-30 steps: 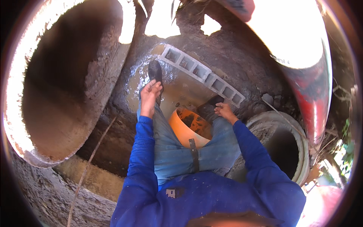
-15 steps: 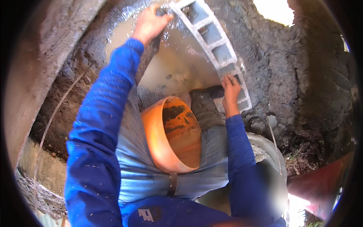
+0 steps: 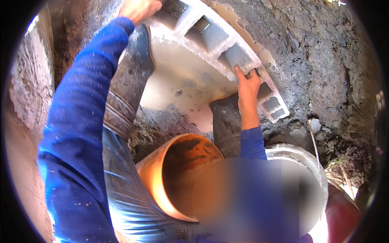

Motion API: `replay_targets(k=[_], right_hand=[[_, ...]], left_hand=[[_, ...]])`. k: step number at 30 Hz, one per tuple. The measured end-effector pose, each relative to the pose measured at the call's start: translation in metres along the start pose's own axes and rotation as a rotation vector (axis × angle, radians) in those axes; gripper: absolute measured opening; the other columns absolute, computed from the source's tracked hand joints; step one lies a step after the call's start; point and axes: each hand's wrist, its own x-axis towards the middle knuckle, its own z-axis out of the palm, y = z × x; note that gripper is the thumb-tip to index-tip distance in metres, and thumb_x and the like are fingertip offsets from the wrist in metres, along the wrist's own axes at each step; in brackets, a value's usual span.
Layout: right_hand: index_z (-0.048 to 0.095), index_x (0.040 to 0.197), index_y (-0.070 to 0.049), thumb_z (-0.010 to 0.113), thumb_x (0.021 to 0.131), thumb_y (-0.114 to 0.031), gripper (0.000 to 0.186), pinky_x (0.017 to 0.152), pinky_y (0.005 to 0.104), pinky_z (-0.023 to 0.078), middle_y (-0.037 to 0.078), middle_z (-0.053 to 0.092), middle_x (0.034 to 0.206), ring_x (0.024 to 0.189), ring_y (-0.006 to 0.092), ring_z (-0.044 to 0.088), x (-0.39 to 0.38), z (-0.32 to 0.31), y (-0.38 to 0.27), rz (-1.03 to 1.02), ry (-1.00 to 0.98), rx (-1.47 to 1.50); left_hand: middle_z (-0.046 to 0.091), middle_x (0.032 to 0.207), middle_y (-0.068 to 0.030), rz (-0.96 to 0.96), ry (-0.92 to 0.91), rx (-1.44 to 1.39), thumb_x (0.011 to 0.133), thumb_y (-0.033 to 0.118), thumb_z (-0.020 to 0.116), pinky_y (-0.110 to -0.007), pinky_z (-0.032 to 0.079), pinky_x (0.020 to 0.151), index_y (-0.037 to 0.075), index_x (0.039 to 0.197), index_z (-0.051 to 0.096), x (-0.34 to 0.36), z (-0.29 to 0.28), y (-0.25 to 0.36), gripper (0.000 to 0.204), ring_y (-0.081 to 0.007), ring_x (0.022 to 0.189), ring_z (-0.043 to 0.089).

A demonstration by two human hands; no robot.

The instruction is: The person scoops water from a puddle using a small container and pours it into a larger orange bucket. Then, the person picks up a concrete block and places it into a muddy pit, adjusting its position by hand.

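A long grey concrete block (image 3: 212, 38) with open cells lies slantwise over muddy water, running from the top middle down to the right. At its far left end is my left hand (image 3: 139, 10), its fingers curled against the block's edge; part of this hand is cut off by the top of the picture. My right hand (image 3: 248, 87) grips a cell wall near the block's other end, with the index finger stretched over the cell and the thumb side pressed on the wall. A shorter celled piece (image 3: 272, 101) continues beyond my right hand; whether it is separate I cannot tell.
An orange pipe-like cylinder (image 3: 152, 172) stands tilted between my legs, its mouth open. My muddy rubber boots (image 3: 127, 81) flank brown water (image 3: 182, 73). A round grey rim (image 3: 296, 152), a thin rod (image 3: 312, 135) and rough soil (image 3: 316, 60) lie to the right. A blur covers the lower middle.
The block appears larger and closer, and its far end has shifted left. My left hand has moved left to meet that end. My right hand has moved along the block, away from its near end.
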Motion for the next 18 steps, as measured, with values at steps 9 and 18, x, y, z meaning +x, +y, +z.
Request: replay_targets(k=[9, 18], right_hand=[[0.058, 0.128, 0.009, 0.068, 0.085, 0.005, 0.044, 0.097, 0.0331, 0.046, 0.012, 0.066, 0.121, 0.108, 0.0197, 0.061, 0.013, 0.03, 0.007, 0.038, 0.137, 0.271], [0.059, 0.128, 0.009, 0.069, 0.088, 0.003, 0.041, 0.096, 0.0329, 0.048, 0.012, 0.067, 0.121, 0.108, 0.0189, 0.063, 0.022, 0.051, 0.011, -0.007, 0.034, 0.215]], left_hand=[[0.072, 0.086, -0.0232, 0.111, -0.116, -0.157, 0.084, 0.016, 0.071, -0.042, 0.056, 0.075, -0.003, 0.107, 0.069, -0.011, -0.026, 0.007, 0.03, -0.035, 0.076, 0.071], [0.075, 0.087, -0.021, 0.044, -0.191, -0.091, 0.082, 0.015, 0.073, -0.037, 0.057, 0.077, -0.002, 0.106, 0.072, 0.024, -0.045, -0.011, 0.029, -0.0278, 0.08, 0.075]])
